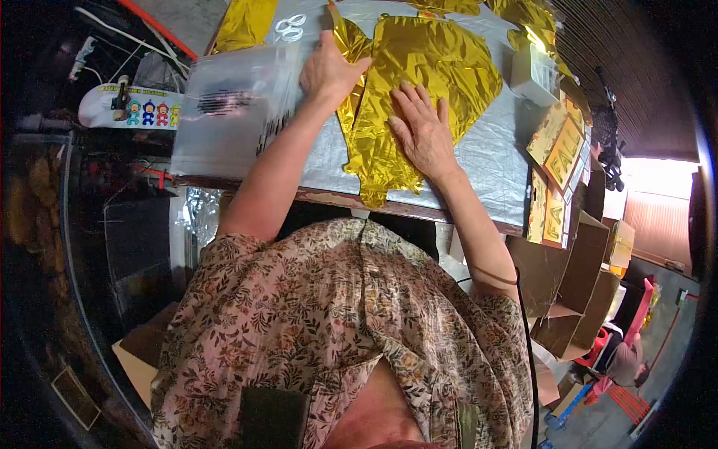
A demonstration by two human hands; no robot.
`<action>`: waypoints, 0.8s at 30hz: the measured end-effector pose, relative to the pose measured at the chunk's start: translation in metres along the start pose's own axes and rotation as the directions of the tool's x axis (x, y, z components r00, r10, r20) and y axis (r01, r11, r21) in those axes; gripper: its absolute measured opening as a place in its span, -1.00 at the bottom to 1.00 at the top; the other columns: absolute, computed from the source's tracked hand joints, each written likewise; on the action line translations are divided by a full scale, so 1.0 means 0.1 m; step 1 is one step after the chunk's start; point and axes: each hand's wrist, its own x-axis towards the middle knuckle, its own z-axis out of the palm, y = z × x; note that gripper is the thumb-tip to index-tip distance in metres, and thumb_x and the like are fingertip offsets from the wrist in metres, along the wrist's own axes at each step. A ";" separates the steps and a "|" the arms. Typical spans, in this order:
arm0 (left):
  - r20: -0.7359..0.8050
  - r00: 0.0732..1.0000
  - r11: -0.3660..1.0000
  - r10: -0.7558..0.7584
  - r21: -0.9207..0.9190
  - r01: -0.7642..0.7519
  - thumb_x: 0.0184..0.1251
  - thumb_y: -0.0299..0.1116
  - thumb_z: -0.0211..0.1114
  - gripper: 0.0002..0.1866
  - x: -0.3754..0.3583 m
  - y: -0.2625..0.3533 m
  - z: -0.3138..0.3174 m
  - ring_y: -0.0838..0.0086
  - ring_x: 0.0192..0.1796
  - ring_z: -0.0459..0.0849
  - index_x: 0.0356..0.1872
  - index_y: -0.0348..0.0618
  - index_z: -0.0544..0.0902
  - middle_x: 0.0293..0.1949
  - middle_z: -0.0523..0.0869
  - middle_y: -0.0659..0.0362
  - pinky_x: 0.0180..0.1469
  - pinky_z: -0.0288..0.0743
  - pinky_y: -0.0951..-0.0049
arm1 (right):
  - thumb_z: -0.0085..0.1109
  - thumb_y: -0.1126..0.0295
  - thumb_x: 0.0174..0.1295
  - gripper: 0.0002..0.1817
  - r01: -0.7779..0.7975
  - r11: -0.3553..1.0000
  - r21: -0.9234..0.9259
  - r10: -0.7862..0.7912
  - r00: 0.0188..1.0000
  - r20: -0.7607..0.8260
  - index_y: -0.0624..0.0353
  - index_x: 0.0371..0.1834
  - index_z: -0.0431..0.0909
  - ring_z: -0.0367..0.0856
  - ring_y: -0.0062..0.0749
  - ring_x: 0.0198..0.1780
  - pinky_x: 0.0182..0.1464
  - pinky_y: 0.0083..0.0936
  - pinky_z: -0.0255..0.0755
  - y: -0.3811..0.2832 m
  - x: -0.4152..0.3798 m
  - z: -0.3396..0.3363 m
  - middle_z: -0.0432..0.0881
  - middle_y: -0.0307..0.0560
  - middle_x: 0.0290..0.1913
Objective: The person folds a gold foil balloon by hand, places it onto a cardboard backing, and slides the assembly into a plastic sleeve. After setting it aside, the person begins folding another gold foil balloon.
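Observation:
A flattened, crinkled gold foil balloon [441, 56] lies on the silver-covered table, its narrow end reaching the near edge. My left hand [329, 71] is at its left side, where a strip of foil is folded up. The thumb stretches onto the foil, and the flap runs between thumb and fingers; some fingers are hidden. Flat on the middle of the balloon rests my right hand [426, 135], palm down with the fingers spread.
A clear plastic packet [217, 112] lies at the table's left, with white scissors [289, 28] above it. More gold foil [245, 22] is at the far edge. A white box [533, 75] and a "FALL" card [562, 159] stand right. Cardboard boxes [580, 277] and another person [627, 367] are beyond.

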 end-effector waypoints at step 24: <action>0.045 0.835 0.490 0.549 -0.826 -0.278 0.55 -0.33 0.32 -0.64 -0.05 -0.07 0.23 0.61 -0.05 0.75 0.27 -0.17 0.58 -0.02 0.81 0.20 -0.05 0.65 0.54 | 0.11 0.07 0.51 -0.42 0.011 0.999 -0.046 -0.011 1.000 -0.009 0.05 0.51 0.40 0.25 0.03 0.59 0.55 0.28 -0.01 -0.03 0.01 0.01 0.36 -0.06 0.57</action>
